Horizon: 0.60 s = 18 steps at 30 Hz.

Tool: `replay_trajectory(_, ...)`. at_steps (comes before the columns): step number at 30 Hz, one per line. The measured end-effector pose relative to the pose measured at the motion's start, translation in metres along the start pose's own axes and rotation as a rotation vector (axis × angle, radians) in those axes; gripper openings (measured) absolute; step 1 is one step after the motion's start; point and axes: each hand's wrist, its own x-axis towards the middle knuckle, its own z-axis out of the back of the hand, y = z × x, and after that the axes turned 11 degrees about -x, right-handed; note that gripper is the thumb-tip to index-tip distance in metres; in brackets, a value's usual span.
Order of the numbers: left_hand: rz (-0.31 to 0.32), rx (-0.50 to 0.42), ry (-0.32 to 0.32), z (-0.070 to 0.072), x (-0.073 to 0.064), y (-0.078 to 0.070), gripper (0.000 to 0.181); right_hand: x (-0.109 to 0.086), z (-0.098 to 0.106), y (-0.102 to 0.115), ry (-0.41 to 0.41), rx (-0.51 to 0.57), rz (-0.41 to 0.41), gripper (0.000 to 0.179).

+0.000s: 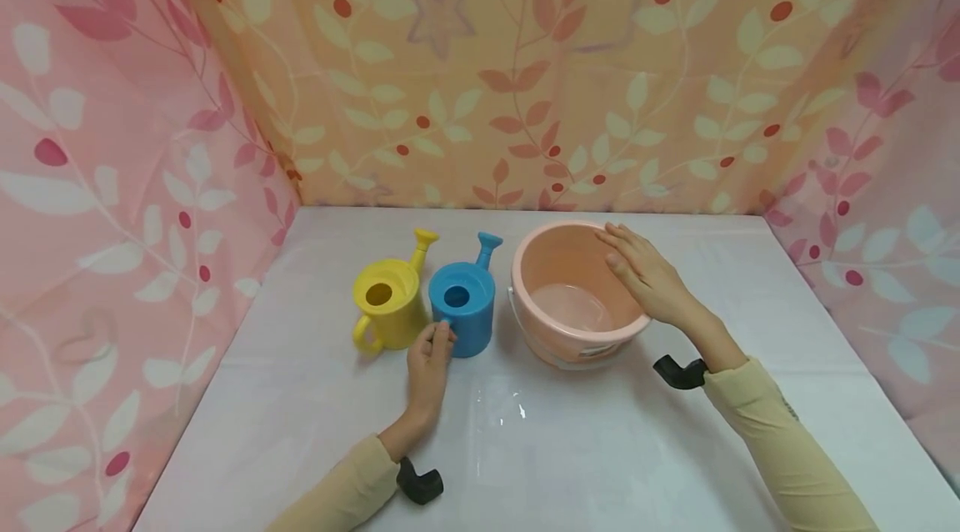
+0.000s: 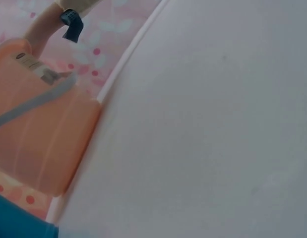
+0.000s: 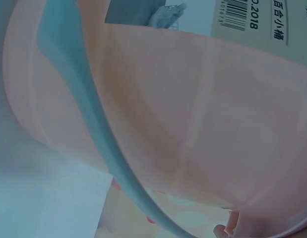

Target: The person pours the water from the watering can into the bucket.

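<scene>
My left hand (image 1: 429,361) pinches the handle side of a blue toy watering can (image 1: 472,323), its fingers curled and covering the handle. A corner of that blue can (image 2: 19,220) shows at the lower left of the left wrist view. Close on its left stands a yellow watering can (image 1: 397,319), upright, spout pointing back. On the right side of a pink plastic bucket (image 1: 536,332), my right hand (image 1: 652,278) rests over the rim with fingers straight. The bucket wall (image 3: 217,124) fills the right wrist view, with fingertips (image 3: 232,223) at its lower edge.
A white-covered table (image 1: 570,449) carries everything. Pink and orange patterned curtains (image 1: 495,82) enclose its back and sides. The bucket has a pale swing handle (image 3: 108,144) hanging down its side and a printed label (image 3: 232,20). Black wrist mounts (image 1: 678,372) stick out from both sleeves.
</scene>
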Motion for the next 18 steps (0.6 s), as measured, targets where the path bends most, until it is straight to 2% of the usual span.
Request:
replay_trajectory(6,-0.003,0.007,-0.047,0.005,0.005,0.002,0.034,0.0,-0.001,-0.002,-0.011,-0.005,-0.009,0.05)
replay_trajectory(12,0.007,-0.024,-0.053,0.01,0.005,-0.003,0.036,0.0,-0.001,-0.002,-0.015,-0.013,-0.01,0.05)
replay_trajectory(17,-0.035,-0.047,-0.046,0.012,0.006,-0.007,0.037,-0.001,-0.001,-0.001,-0.022,-0.007,-0.016,0.05)
replay_trajectory(18,-0.043,-0.047,-0.04,0.011,0.005,-0.012,0.036,-0.001,-0.001,-0.001,-0.024,-0.007,-0.015,0.05)
